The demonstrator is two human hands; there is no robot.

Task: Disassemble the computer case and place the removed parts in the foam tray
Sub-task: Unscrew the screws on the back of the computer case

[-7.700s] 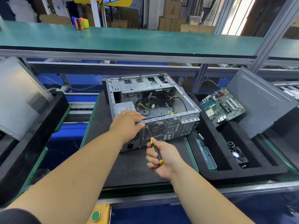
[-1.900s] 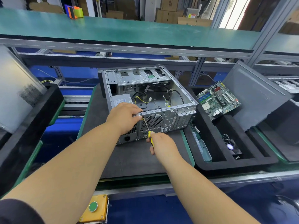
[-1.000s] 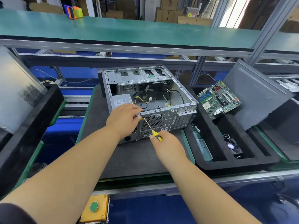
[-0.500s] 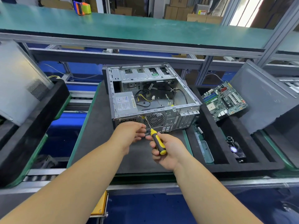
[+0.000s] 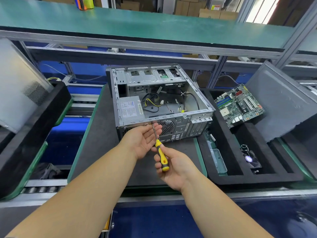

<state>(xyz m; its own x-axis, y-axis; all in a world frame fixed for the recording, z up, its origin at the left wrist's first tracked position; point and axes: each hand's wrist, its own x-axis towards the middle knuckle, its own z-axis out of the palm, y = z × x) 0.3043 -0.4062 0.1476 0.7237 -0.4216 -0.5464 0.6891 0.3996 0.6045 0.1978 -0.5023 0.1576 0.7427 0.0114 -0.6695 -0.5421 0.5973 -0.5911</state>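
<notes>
Screwdriver tip (image 5: 152, 124) is meeting the computer case's (image 5: 159, 102) rear panel, just above and beyond the cupped left hand (image 5: 143, 138).

Screwdriver (image 5: 160, 154) is running lengthwise from the right hand (image 5: 173, 164), which is gripping the yellow handle nearest the person, up and away to a screw by the power supply (image 5: 129, 108). Left hand is lying palm-up, fingers relaxed, holding nothing visible, under the shaft; half a second earlier its fingers were curling at the shaft. Foam tray (image 5: 240, 177) is sitting to the right hand's right.

Open case top (image 5: 161, 100); cables (image 5: 152, 104) inside.
</notes>
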